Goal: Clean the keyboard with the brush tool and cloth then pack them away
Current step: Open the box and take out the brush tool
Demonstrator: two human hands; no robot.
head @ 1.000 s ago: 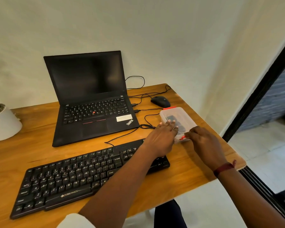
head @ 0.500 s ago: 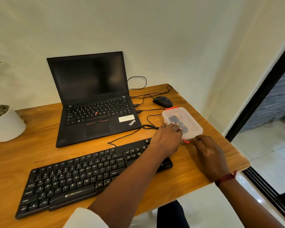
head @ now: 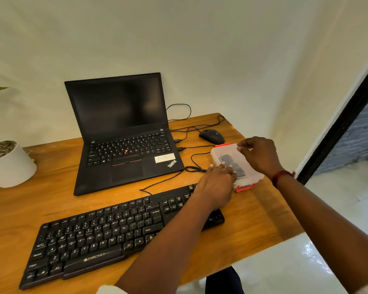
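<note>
One box (head: 253,176) near desk (head: 274,211) edge: left hand (head: 217,184) flat on it, right hand (head: 260,155) pinches rim

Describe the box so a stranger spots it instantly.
Go to the right end of the wooden desk. The box sits between the mouse and the keyboard. It alone is clear plastic, with red clips and something dark inside.

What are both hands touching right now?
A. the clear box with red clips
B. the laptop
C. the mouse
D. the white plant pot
A: the left hand rests its fingers on the near part of the clear box, and the right hand pinches the box's far edge. The mouse, laptop and pot are untouched.
</note>
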